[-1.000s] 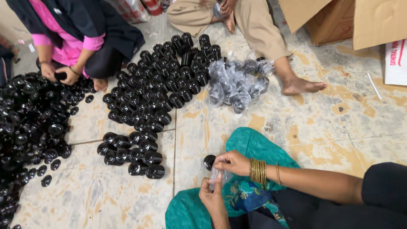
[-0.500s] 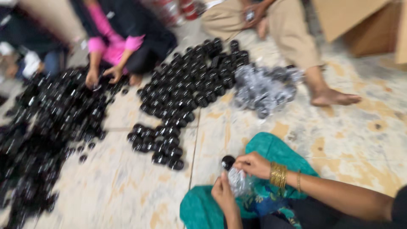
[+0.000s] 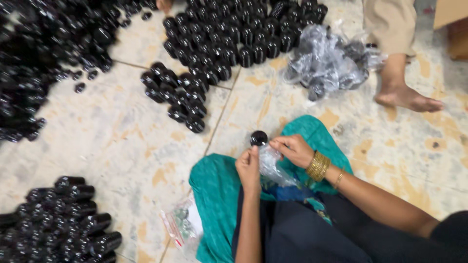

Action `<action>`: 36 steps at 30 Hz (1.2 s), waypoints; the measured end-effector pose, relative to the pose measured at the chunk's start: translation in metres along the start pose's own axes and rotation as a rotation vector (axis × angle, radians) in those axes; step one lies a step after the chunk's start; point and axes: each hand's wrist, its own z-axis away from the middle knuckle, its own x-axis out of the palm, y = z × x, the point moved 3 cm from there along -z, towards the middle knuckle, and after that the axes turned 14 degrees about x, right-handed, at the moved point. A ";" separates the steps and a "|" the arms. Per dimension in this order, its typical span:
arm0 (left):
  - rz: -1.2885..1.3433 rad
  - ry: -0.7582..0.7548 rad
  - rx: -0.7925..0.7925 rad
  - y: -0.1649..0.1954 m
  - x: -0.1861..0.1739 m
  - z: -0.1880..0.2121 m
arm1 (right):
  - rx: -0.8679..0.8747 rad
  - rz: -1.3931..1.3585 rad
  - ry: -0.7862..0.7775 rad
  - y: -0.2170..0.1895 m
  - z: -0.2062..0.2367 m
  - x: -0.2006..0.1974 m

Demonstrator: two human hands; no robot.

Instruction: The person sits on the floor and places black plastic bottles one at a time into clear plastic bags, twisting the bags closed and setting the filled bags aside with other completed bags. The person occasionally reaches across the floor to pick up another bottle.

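Small round black plastic jar (image 3: 258, 138) with a crinkled clear plastic bag (image 3: 271, 164) around its lower part, held up over the lap, above the edge of a teal cloth (image 3: 219, 190) spread across the knees; left hand (image 3: 249, 168) closed around the bag from the near side, fingers curled and gripping the film just below the jar; right hand (image 3: 293, 149) pinching the bag's upper edge beside the jar, thumb and fingertips pressed together on the plastic, gold bangles (image 3: 318, 166) stacked at the wrist; jar's dark glossy top facing the camera, body mostly hidden by the bag and the fingers; just beyond, on the pale tiled floor (image 3: 122, 146), a small cluster of black jars (image 3: 178, 95) standing close together, joined at the far side to a wider field of the same jars (image 3: 234, 34); to the right of that field a heap of crumpled clear wrappers (image 3: 329, 63), touching the nearest jars; beside the heap a seated person's bare foot (image 3: 407, 97) flat on the tiles; loose pile of black jars (image 3: 39, 53) at far left; another group of black jars (image 3: 58, 219) lying at lower left; small clear packet (image 3: 183, 226) on the floor, just beside the teal cloth
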 end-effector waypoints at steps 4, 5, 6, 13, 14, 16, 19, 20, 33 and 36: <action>0.077 -0.052 -0.047 0.018 0.004 0.000 | -0.037 -0.041 0.034 -0.008 0.003 -0.004; 0.051 -0.050 -0.057 0.021 0.004 0.000 | -0.058 -0.041 0.050 -0.012 0.003 -0.006; 0.025 -0.047 -0.066 0.024 0.005 -0.001 | -0.045 -0.027 0.049 -0.016 0.003 -0.007; 0.056 -0.067 -0.061 0.012 0.001 -0.001 | -0.195 0.034 -0.035 -0.031 0.009 -0.008; 0.082 -0.078 -0.050 0.010 0.000 0.000 | -0.228 0.053 -0.032 -0.029 0.009 -0.006; 0.135 -0.103 -0.027 0.008 -0.001 0.002 | -0.187 0.087 -0.027 -0.020 0.006 -0.004; 0.353 -0.151 -0.054 0.010 0.000 0.005 | -0.135 0.065 -0.059 -0.001 0.001 0.000; 0.424 -0.169 -0.124 0.011 0.001 0.006 | -0.120 0.045 -0.076 0.007 -0.001 0.002; 0.238 -0.334 -0.397 -0.057 -0.014 0.004 | 0.143 -0.980 -0.632 0.059 -0.029 0.004; 0.064 -0.163 -0.329 -0.080 -0.029 -0.009 | -0.029 -0.279 -0.262 0.059 -0.047 0.001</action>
